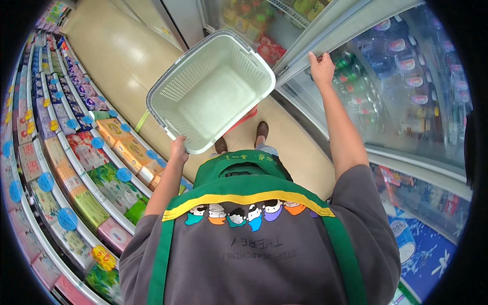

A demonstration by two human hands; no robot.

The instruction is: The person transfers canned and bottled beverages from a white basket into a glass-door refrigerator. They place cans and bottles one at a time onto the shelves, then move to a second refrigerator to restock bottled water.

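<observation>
My left hand (178,150) grips the near-left corner of a pale plastic laundry-style basket (213,91). The basket hangs tilted before me, its opening towards me, with slotted walls and a plain bottom showing inside. A grey band runs along its far rim. My right hand (322,68) is raised at the glass-door refrigerator on the right, its fingers curled at the door's pale frame (301,63). Just below that hand, green bottles with red stars (349,89) lie behind the glass. Part of the fingers' hold is hidden.
Shelves of packaged tissues (129,148) with round blue tags line the left side. More bottles (406,63) stand in the refrigerator on the right. Another cooler door (263,30) is at the top. My shoes (262,129) stand on the tiled floor (129,57); I wear a green apron (244,183).
</observation>
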